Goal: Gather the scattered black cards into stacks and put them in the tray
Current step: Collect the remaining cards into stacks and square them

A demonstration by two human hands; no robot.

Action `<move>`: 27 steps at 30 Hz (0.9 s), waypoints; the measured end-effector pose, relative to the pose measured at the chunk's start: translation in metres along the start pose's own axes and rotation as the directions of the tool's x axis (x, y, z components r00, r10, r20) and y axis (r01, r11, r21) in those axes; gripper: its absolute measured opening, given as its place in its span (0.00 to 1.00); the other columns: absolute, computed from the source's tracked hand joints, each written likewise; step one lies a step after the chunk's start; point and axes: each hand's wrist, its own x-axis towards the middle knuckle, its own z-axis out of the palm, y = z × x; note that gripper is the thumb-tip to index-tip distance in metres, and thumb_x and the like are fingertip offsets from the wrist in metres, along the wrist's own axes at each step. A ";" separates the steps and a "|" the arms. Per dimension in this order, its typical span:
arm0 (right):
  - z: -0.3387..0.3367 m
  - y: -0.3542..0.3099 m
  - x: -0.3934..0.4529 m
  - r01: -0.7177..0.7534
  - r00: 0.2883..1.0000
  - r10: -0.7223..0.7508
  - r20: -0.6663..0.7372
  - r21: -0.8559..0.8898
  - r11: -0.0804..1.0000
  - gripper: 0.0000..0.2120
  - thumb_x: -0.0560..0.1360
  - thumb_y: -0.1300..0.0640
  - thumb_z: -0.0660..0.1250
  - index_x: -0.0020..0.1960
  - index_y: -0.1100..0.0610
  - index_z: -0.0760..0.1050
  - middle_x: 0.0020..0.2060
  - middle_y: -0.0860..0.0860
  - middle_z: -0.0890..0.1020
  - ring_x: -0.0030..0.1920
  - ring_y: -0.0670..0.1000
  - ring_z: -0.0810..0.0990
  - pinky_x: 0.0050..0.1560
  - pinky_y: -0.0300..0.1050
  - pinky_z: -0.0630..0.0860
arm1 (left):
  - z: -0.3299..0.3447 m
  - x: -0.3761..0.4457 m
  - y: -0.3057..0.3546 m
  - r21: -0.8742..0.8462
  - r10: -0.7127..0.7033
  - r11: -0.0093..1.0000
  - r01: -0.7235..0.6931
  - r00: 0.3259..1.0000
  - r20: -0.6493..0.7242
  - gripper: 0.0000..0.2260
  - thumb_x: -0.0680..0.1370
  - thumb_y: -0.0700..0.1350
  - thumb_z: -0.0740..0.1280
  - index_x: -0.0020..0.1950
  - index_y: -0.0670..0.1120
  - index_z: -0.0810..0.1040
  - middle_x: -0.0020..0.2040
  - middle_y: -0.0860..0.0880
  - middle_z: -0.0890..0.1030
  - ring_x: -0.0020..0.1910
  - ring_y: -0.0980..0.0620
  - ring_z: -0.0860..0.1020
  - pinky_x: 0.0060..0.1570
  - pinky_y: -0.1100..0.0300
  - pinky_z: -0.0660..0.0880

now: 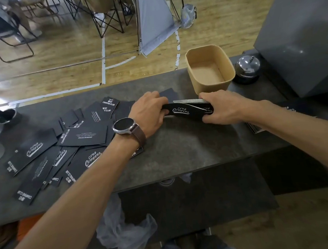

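A stack of black cards with white lettering stands on edge on the dark counter, pinched between both hands. My left hand, with a watch on the wrist, grips its left end. My right hand grips its right end. Many more black cards lie scattered and overlapping on the counter's left half. The brown paper tray sits just behind the stack, with nothing inside it. Another small pile of black cards lies partly hidden under my right forearm.
A chrome desk bell stands right of the tray, beside a large grey box. A metal cup with a dark handle sits at the far left. The dark counter ends close to my body.
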 end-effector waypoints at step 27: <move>0.003 0.004 0.005 -0.022 1.000 0.022 0.010 -0.013 1.000 0.14 0.80 0.39 0.59 0.49 0.49 0.67 0.41 0.46 0.76 0.46 0.54 0.77 0.46 0.56 0.75 | 0.009 0.017 -0.042 0.177 -0.352 0.928 0.329 0.928 0.121 0.20 0.75 0.58 0.68 0.58 0.44 0.77 0.61 0.43 0.74 0.61 0.41 0.69 0.61 0.46 0.64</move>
